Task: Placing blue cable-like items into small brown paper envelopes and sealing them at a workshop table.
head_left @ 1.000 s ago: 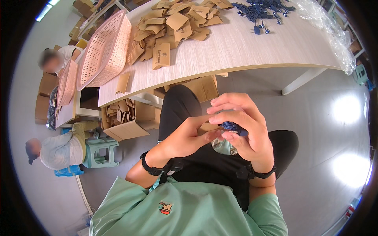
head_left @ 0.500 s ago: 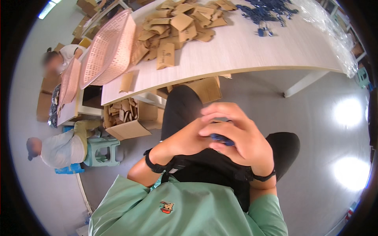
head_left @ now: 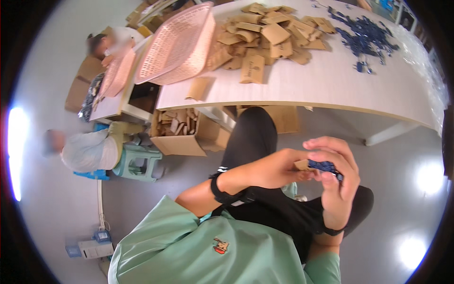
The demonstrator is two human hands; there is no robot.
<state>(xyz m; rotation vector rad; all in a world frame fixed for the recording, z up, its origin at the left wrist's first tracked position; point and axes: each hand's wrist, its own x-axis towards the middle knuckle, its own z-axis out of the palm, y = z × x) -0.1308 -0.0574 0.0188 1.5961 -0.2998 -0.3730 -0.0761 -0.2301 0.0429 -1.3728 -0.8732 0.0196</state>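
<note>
Your left hand (head_left: 276,168) and right hand (head_left: 338,182) meet over your lap, well below the table (head_left: 331,85). Between them you hold a small tan card (head_left: 302,164) and a dark blue part (head_left: 325,166). The card is flat brown cardboard, only a corner showing past your left fingers (head_left: 307,174). The blue part is small, dark, slightly glossy, lying just beside the card and touching it; its exact shape is too small to tell. Left fingers are closed, pinching the card. Right fingers (head_left: 331,144) curl around the blue part, thumb underneath, closed on it. A black band (head_left: 218,189) sits on your left wrist, another dark band on the right wrist.

On the table: a pile of cards (head_left: 269,33) of the same tan colour toward the far edge, a scatter of blue parts (head_left: 364,38) to the right of it, and a pink basket (head_left: 177,45) tipped on its side at the left end. Under the table, a carton (head_left: 177,135) holds more cards. A person (head_left: 87,149) sits on a green stool (head_left: 137,163) at the left; another person is at the far left table, blurred.
</note>
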